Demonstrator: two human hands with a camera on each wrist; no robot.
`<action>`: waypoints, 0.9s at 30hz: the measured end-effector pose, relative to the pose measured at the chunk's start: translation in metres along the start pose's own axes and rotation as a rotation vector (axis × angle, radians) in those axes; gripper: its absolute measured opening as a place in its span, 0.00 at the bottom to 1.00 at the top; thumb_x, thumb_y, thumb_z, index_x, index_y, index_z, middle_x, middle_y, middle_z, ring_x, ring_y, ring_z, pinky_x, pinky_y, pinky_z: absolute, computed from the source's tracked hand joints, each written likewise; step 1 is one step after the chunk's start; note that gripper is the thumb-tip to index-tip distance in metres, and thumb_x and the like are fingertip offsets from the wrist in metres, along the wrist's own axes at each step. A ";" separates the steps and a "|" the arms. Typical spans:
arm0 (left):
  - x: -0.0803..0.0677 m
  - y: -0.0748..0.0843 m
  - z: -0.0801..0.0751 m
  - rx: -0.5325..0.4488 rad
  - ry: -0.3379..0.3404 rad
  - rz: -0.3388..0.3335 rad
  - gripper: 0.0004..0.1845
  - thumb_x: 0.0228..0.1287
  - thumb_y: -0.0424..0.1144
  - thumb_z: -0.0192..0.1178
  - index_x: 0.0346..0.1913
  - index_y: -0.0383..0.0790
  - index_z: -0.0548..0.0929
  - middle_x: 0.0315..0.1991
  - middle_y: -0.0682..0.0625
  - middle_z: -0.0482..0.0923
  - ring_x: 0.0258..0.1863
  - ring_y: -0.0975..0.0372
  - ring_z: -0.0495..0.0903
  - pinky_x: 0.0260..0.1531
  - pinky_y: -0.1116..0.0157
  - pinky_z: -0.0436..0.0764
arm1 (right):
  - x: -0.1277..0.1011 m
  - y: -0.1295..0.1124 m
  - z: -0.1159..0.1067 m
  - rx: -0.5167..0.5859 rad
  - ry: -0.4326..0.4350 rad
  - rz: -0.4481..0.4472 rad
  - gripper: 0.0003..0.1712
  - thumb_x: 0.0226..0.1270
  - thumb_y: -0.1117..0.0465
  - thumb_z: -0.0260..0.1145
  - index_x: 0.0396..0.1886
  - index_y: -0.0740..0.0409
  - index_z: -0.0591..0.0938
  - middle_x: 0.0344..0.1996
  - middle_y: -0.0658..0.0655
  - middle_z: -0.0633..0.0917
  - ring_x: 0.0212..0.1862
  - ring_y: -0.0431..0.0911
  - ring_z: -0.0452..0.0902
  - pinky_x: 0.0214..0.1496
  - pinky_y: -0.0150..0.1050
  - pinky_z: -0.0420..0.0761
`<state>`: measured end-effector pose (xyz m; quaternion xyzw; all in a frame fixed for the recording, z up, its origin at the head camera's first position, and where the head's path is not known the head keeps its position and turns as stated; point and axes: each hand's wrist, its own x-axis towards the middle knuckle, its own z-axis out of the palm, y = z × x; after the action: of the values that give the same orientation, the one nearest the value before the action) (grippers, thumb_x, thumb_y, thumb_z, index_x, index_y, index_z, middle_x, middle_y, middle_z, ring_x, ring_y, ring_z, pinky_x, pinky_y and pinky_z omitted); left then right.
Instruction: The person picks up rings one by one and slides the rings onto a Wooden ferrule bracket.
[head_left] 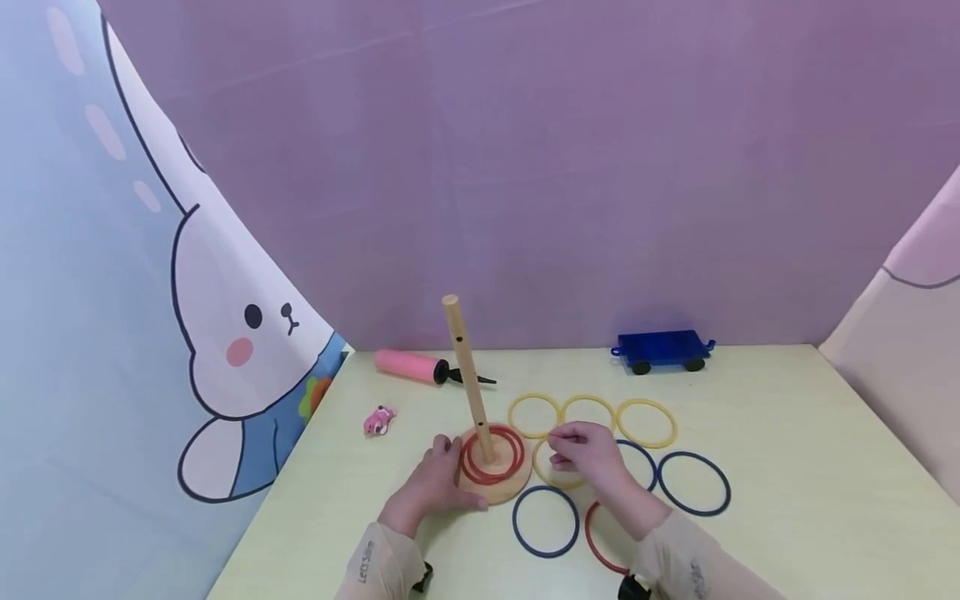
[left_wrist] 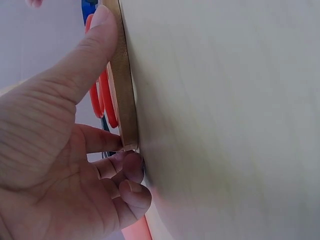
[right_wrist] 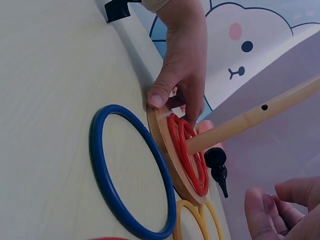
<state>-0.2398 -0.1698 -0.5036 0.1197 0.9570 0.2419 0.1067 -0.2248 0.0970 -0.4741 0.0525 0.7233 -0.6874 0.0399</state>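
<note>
A wooden peg [head_left: 467, 367] stands on a round wooden base [head_left: 498, 493] with red rings [head_left: 512, 456] threaded over it. My left hand [head_left: 435, 487] grips the near-left rim of the base; in the left wrist view the thumb [left_wrist: 85, 55] lies along the base edge [left_wrist: 125, 100] and the other fingers curl at it. My right hand [head_left: 588, 454] hovers just right of the base, over a yellow ring [head_left: 542, 472]. In the right wrist view its fingers [right_wrist: 260, 210] are loosely curled with nothing between them. A blue ring [right_wrist: 100, 165] lies flat beside the base [right_wrist: 162, 145].
Several loose rings lie on the pale table: yellow ones [head_left: 510, 415] behind my right hand, blue ones [head_left: 727, 483] to its right and front, a red one [head_left: 590, 533] under my right forearm. A pink pump [head_left: 408, 365], small pink toy [head_left: 378, 421] and blue wagon [head_left: 663, 346] sit farther back.
</note>
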 end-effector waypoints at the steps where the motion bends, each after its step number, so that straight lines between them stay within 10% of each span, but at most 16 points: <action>1: 0.000 0.000 0.000 0.004 0.002 -0.002 0.62 0.36 0.63 0.77 0.74 0.37 0.61 0.61 0.38 0.61 0.57 0.47 0.67 0.55 0.44 0.74 | -0.001 0.000 -0.002 0.005 0.001 -0.004 0.10 0.65 0.70 0.65 0.44 0.72 0.82 0.35 0.65 0.84 0.31 0.49 0.83 0.36 0.41 0.85; 27: 0.003 0.000 0.000 -0.003 -0.002 -0.013 0.62 0.36 0.62 0.77 0.74 0.37 0.61 0.61 0.39 0.61 0.58 0.48 0.67 0.55 0.45 0.74 | -0.035 -0.001 -0.071 -0.046 0.043 0.013 0.14 0.66 0.67 0.65 0.49 0.72 0.80 0.37 0.61 0.85 0.36 0.51 0.83 0.39 0.41 0.85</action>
<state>-0.2425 -0.1687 -0.5043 0.1136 0.9573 0.2425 0.1092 -0.1888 0.1674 -0.4646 0.0709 0.7392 -0.6691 0.0299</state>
